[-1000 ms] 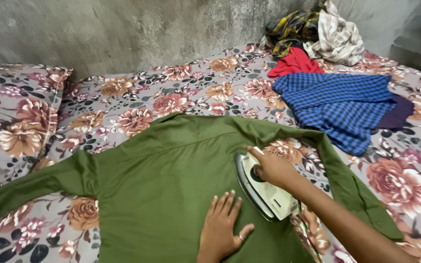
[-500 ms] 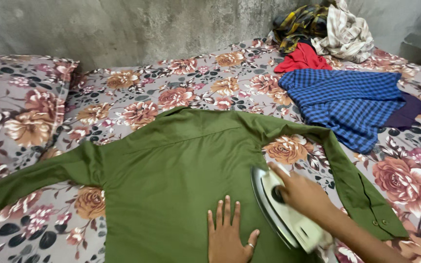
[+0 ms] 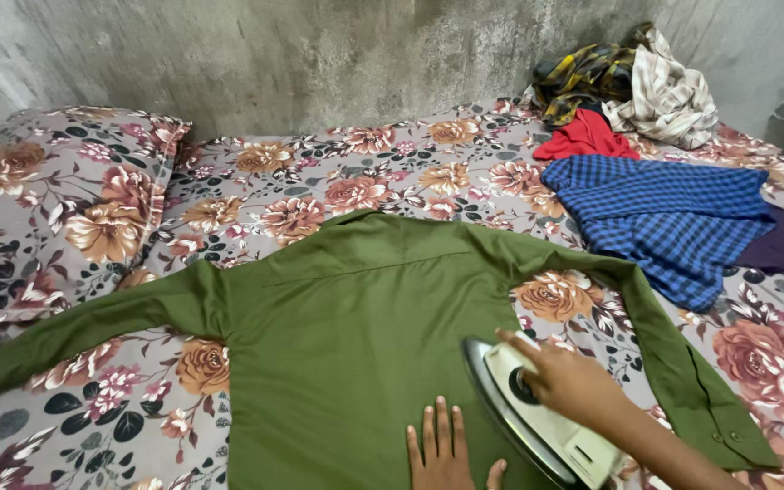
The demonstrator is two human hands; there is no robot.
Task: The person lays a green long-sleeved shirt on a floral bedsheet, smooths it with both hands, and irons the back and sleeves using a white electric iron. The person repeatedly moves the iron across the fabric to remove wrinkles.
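Head view is showing the right hand [image 3: 563,381] clenching the white iron's [image 3: 537,419] handle at lower right, pressing the green shirt [image 3: 356,318] spread mid-frame on the floral sheet [image 3: 392,172], while the left hand [image 3: 445,446], ungripping, is lying flat, keeping cloth taut.

Single head view, close, angled down over the bed [image 3: 392,154]

Your right hand [image 3: 566,383] is gripping a white iron [image 3: 537,413] on a green shirt [image 3: 356,318] spread over a floral bedsheet [image 3: 392,172]. Your left hand [image 3: 446,449] is lying flat on the shirt, near left of the iron. A blue checked shirt [image 3: 673,213] is lying far right.
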